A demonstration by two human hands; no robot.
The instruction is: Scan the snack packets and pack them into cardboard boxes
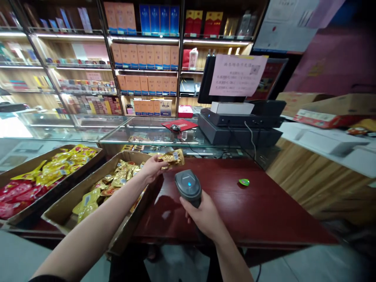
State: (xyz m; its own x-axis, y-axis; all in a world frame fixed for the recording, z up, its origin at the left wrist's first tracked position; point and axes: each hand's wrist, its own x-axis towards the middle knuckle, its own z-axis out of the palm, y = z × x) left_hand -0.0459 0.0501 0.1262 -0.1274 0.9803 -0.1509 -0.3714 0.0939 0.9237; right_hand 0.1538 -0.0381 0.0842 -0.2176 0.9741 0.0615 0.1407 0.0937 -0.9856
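My left hand [153, 169] pinches a gold foil snack packet [174, 157] above the table, past the right rim of a cardboard box [66, 203]. That box holds many more gold packets [122, 174] and a few yellow-green ones [88, 203]. In my right hand [204, 213] is a dark grey handheld barcode scanner [188, 184] with a small blue light on top. My fingers wrap round its handle, and the scanner's head is just below and right of the held packet, apart from it.
Left stands another cardboard box [98, 150] of yellow and pink packets. A small green item [243, 182] lies on the dark red table [264, 215]. Behind are a glass counter [117, 135], a mouse [175, 128] and a monitor [207, 82]. White boxes [326, 137] sit at right.
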